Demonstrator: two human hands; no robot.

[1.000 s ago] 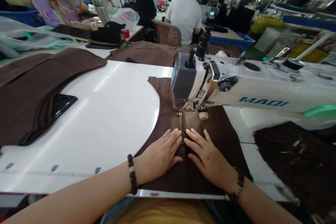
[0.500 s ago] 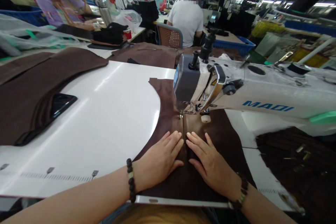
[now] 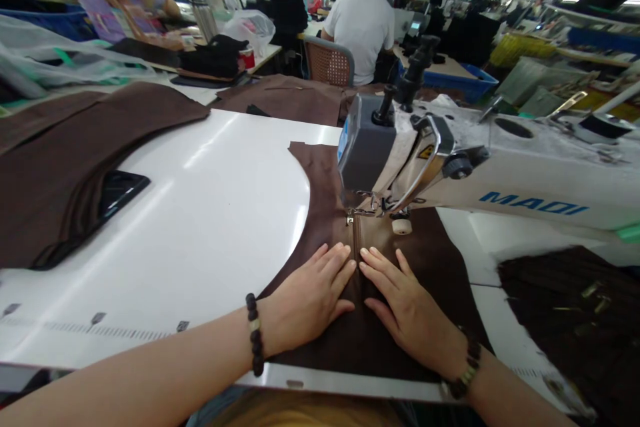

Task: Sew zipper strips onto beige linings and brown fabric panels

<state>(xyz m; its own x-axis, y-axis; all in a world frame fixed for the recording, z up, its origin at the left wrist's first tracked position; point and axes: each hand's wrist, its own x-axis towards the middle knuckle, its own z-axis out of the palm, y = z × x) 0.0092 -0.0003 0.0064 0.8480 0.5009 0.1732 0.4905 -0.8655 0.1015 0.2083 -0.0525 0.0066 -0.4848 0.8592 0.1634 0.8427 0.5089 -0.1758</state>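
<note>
Left hand (image 3: 307, 297) and right hand (image 3: 410, 303) lie flat and open, gripping nothing, just pressing down either side of a narrow brown zipper (image 3: 356, 240) set in a dark brown suede panel (image 3: 415, 340). Its long axis runs straight away toward the presser foot (image 3: 373, 208) of a white MAQI sewing machine (image 3: 520, 193). Since the earlier frame, the hands have barely shifted: same spread, same spot.
</note>
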